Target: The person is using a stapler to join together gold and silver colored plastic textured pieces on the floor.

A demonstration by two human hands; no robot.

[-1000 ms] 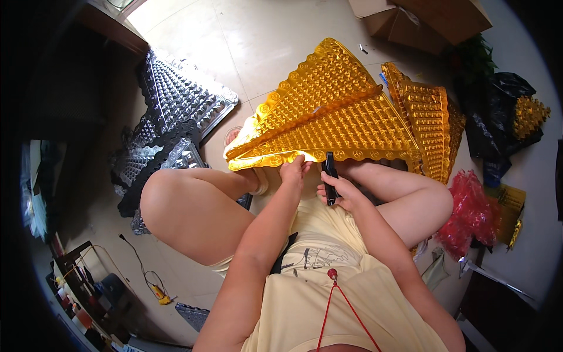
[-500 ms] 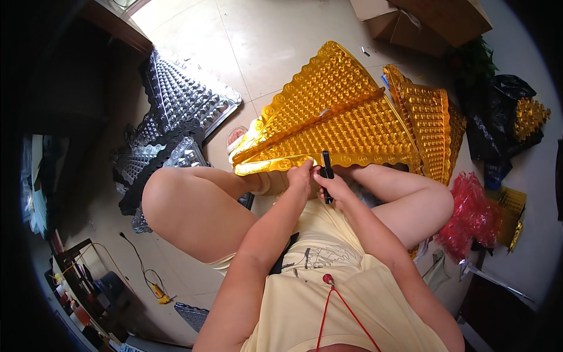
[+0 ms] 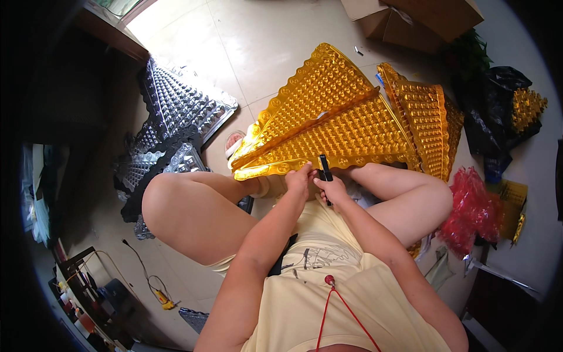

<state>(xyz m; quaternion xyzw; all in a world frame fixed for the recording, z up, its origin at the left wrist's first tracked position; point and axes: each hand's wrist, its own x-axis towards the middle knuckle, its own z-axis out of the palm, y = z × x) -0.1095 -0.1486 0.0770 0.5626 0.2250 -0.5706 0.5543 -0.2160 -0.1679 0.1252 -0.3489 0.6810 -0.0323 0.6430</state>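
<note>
A large golden embossed plastic panel (image 3: 358,132) with scalloped edges and rows of small bumps lies across in front of my knees, folded along a ridge. My left hand (image 3: 299,178) pinches its near edge between thumb and fingertips. In my right hand (image 3: 333,190) is a black stapler (image 3: 323,167), held lengthwise with its front end pointing away from me, at the same edge. The two hands are close together. Whether the stapler's jaws are around the edge, I cannot tell. A second golden panel (image 3: 419,108) stands folded at the right of the first.
Silver embossed panels (image 3: 182,102) lie on the floor at the left. Cardboard boxes (image 3: 404,23) stand at the far right, with a black plastic bag (image 3: 498,111) and red plastic wrap (image 3: 467,214) nearer. A yellow plug-like tool (image 3: 166,301) with a cord lies at lower left.
The stapler in my right hand has shifted slightly left and back toward me. My left hand still pinches the panel's edge. The whole view has moved a little.
</note>
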